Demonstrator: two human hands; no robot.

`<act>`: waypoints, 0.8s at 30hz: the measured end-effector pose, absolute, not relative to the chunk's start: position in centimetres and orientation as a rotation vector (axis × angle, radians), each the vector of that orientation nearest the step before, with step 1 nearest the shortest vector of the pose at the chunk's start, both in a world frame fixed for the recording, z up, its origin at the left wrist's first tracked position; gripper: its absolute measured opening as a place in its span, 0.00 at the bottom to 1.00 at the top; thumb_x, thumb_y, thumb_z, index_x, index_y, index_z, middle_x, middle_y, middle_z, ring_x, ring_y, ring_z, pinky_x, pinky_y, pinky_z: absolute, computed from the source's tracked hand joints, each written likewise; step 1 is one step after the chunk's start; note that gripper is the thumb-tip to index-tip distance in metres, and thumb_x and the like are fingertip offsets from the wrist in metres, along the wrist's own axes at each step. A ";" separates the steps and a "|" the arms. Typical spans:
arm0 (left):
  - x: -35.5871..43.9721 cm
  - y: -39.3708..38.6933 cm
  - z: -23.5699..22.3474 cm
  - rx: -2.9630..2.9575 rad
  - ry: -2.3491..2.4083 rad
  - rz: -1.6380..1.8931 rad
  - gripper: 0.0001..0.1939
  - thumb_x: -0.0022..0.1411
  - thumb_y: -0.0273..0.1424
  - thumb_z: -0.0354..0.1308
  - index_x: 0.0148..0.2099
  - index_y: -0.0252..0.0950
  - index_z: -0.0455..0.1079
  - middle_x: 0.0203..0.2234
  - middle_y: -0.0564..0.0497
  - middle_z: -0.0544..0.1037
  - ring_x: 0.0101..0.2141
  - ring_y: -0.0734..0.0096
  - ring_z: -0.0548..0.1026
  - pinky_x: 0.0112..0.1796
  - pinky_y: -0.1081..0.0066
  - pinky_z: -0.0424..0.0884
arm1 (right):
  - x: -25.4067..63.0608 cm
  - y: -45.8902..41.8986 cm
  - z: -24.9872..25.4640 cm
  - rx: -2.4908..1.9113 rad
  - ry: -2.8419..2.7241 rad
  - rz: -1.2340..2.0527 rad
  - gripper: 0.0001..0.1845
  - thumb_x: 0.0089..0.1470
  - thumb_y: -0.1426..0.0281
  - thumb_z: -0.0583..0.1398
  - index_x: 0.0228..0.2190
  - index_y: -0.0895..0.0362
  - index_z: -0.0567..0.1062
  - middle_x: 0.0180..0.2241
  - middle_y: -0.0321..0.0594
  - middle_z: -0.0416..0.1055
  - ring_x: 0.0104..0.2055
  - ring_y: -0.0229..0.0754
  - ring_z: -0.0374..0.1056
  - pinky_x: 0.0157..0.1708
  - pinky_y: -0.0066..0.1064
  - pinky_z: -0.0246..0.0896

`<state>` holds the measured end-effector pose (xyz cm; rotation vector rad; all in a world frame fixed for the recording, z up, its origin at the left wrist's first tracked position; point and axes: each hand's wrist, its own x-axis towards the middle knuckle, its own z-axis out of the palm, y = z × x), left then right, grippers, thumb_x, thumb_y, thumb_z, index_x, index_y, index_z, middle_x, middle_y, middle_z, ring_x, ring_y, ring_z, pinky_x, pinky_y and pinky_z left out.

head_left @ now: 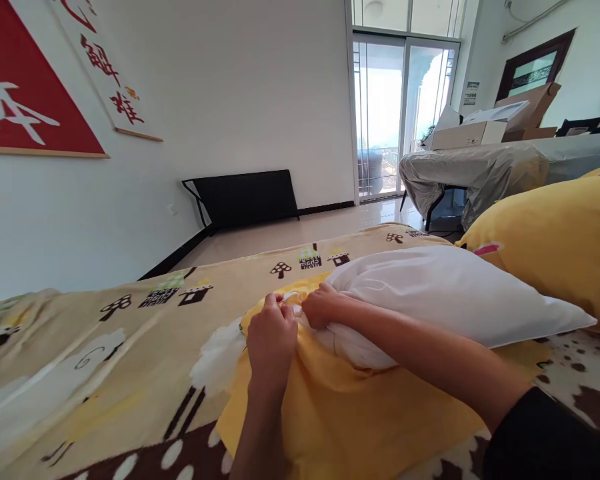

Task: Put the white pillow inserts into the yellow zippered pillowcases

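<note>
A white pillow (445, 293) lies on a yellow pillowcase (360, 420) spread over the bed. My left hand (271, 343) is closed, pinching the yellow pillowcase's edge near the pillow's corner. My right hand (323, 307) is closed too, gripping the white pillow's corner right beside the left hand. Both forearms reach in from the lower right.
A patterned tan blanket (105, 360) covers the bed. A second yellow pillow (555, 240) sits at the right. Beyond are a black folded frame (245, 197) against the wall, a covered table (480, 170) with cardboard boxes (485, 127), and glass balcony doors (403, 113).
</note>
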<state>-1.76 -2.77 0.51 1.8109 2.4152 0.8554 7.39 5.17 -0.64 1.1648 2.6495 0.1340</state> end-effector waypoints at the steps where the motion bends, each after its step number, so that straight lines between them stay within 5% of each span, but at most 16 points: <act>1: -1.5 -2.6 0.3 1.815 2.397 0.880 0.17 0.62 0.30 0.42 0.49 0.34 0.66 0.34 0.39 0.79 0.37 0.52 0.76 0.33 0.65 0.61 | 7.5 4.5 -0.8 1.164 2.659 0.162 0.17 0.50 0.70 0.57 0.43 0.61 0.74 0.44 0.52 0.74 0.48 0.50 0.69 0.49 0.42 0.59; 14: 0.5 -7.1 2.4 1.815 1.797 1.549 0.03 0.60 0.31 0.47 0.38 0.42 0.58 0.13 0.60 0.66 0.16 0.70 0.65 0.24 0.74 0.58 | 9.0 2.9 3.7 1.255 2.763 0.221 0.14 0.52 0.64 0.55 0.37 0.58 0.74 0.42 0.49 0.75 0.46 0.50 0.70 0.47 0.45 0.60; 20: 0.1 -5.5 1.7 1.900 2.045 1.133 0.05 0.58 0.26 0.46 0.37 0.40 0.58 0.18 0.55 0.68 0.22 0.66 0.68 0.25 0.72 0.55 | 8.4 2.6 1.9 1.002 2.804 -0.006 0.28 0.47 0.66 0.62 0.51 0.57 0.68 0.56 0.50 0.63 0.59 0.57 0.55 0.57 0.54 0.47; 24: -0.3 -5.7 1.7 1.900 2.031 1.030 0.02 0.59 0.28 0.45 0.36 0.40 0.55 0.18 0.54 0.68 0.23 0.65 0.68 0.25 0.72 0.54 | 10.7 5.1 5.4 0.680 2.741 -0.569 0.26 0.45 0.63 0.64 0.47 0.57 0.73 0.48 0.41 0.71 0.54 0.50 0.63 0.52 0.38 0.58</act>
